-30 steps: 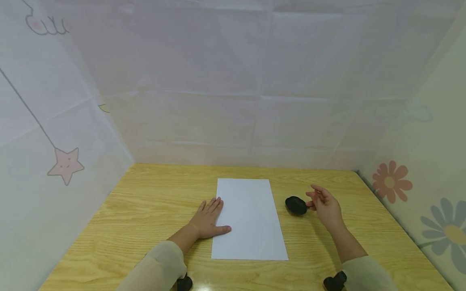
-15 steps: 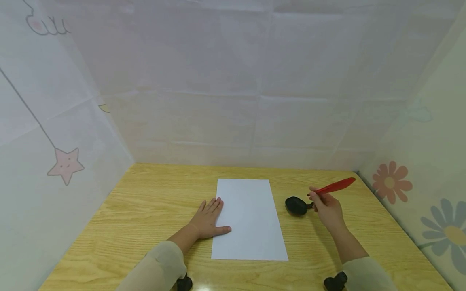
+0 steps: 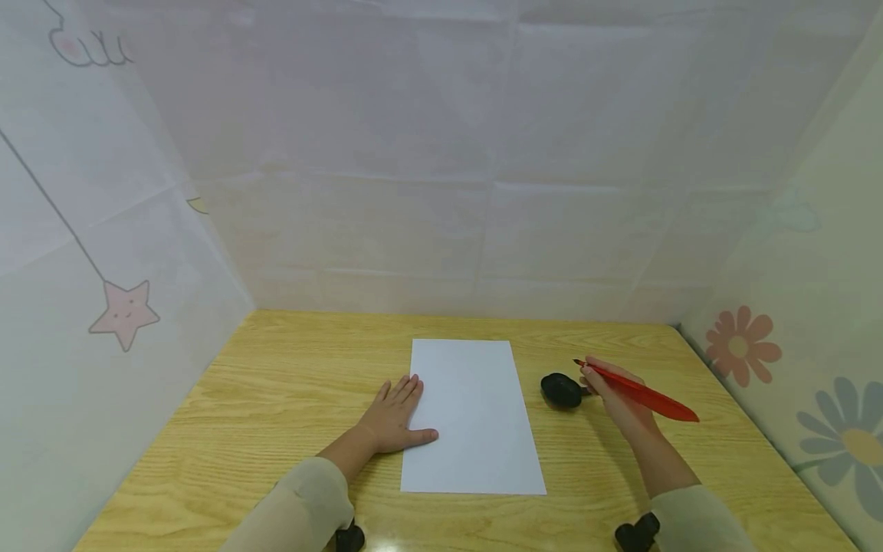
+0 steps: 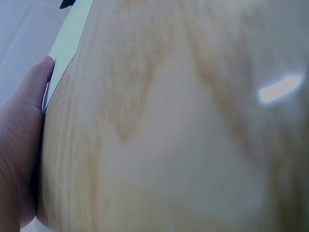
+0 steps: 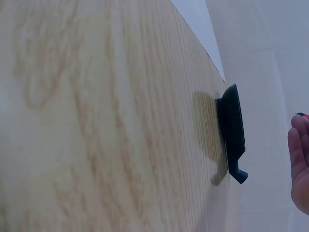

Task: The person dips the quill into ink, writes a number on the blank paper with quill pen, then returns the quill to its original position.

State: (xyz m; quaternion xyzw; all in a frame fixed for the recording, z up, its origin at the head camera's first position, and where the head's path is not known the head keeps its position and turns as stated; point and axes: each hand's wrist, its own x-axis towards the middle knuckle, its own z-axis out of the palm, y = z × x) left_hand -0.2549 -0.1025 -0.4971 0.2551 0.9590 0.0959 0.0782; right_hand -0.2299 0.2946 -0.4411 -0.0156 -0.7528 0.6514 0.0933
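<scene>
In the head view my left hand lies flat on the left edge of a white sheet of paper, fingers spread and thumb over it. The left wrist view shows only part of that hand beside the paper. To the right, my right hand pinches a red feather quill near its dark tip, above the table. The tip points left and the plume leans back over the hand. Just left of those fingers is a black oval dish with a short bent handle, clearer as the dish in the right wrist view.
The wooden table runs back to a pale cloth wall. Printed cloth stands along both sides. Dark wrist devices sit by both sleeves, the right one near the front edge.
The quill has swung in my right hand: mostly hidden at first, then its plume pointed up and right, and now it slopes down toward me. My left hand and the paper stay put.
</scene>
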